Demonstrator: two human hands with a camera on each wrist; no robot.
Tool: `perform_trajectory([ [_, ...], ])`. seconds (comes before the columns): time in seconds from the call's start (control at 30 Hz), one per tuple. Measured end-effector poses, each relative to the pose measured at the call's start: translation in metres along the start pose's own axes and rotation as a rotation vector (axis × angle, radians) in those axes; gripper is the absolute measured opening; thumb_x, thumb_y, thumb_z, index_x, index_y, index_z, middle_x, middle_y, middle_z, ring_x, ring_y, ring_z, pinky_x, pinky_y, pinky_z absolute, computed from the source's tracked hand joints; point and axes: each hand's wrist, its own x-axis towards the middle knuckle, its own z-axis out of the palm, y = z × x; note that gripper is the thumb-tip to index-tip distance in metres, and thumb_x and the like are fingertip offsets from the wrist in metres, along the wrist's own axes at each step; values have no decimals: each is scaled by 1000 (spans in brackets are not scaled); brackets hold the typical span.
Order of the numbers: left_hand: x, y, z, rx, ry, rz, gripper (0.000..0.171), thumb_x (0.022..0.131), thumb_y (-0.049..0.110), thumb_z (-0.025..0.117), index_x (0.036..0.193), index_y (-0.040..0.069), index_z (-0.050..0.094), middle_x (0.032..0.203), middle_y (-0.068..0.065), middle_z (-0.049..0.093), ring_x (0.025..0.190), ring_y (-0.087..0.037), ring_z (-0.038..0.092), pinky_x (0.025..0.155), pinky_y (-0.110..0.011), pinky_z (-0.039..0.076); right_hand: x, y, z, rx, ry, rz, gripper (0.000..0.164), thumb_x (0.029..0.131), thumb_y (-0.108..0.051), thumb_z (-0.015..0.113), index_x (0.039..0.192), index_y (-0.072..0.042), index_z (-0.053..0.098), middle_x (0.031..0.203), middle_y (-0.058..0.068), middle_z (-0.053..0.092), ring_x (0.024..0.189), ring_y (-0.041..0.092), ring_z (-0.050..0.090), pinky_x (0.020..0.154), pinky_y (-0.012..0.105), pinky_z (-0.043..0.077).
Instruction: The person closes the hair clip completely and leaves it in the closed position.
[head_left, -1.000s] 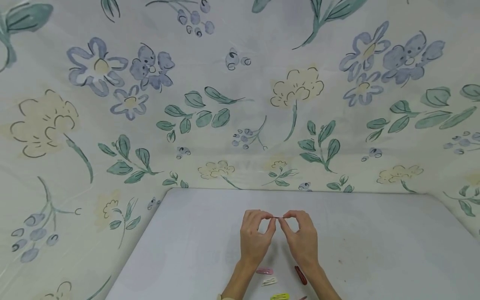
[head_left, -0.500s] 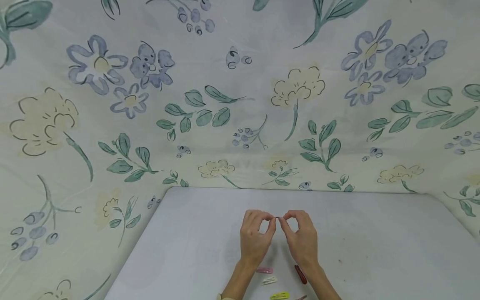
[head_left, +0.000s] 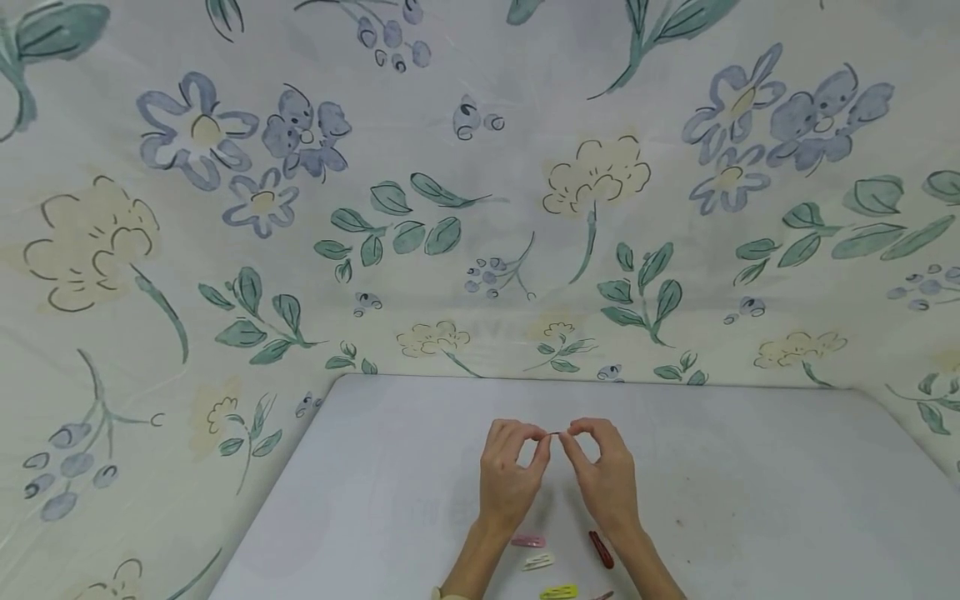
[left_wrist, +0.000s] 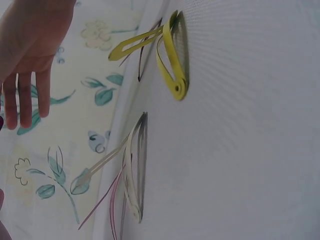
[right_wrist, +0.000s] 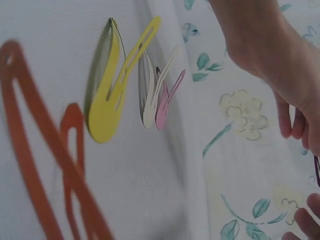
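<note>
I pinch a thin dark clip (head_left: 555, 433) between both sets of fingertips, my left hand (head_left: 510, 483) on one side, my right hand (head_left: 606, 479) on the other, over the bench (head_left: 375, 467). The step seems to be flexing it; next calls for steady thumbs and an even push. Nearer me, the yellow clip (head_left: 558, 592), white clip (head_left: 538, 562) and pink clip (head_left: 528, 542) lie sprung open.

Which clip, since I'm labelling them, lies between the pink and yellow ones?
The white clip, in the head view below the pink clip and above the yellow clip; two reddish clips lie to their right.
</note>
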Motion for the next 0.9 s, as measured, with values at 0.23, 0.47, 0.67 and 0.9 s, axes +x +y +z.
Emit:
perform_trajectory([
  [0.23,0,-1,1,-15,-1,29,6,91,12,69,88,8,68,82,1,67,83,-16,55,77,-20,47,3,3,-3,48,-32,73,13,90,-11,72,100,-5,68,101,7,68,102,24,64,88,52,52],
  [0.47,1,-1,0,-3,-8,46,9,94,15,67,88,8,67,82,1,66,83,-16,56,78,-23,48,4,5,-6,68,-88,142,15,96,-18,65,103,-5,68,105,9,68,103,27,63,89,54,50],
  [0.67,0,-1,-1,-16,-20,51,13,96,17,64,89,7,67,83,1,65,85,-17,55,79,-22,47,6,6,-8,58,-137,193,20,97,-22,63,105,-4,68,108,10,67,106,28,62,92,54,49],
  [0.9,2,-4,-1,-24,-20,44,8,88,4,72,89,7,65,83,0,64,85,-17,55,79,-21,46,9,10,-8,72,-193,166,21,97,-26,64,100,-6,71,104,6,67,105,27,62,92,53,50],
])
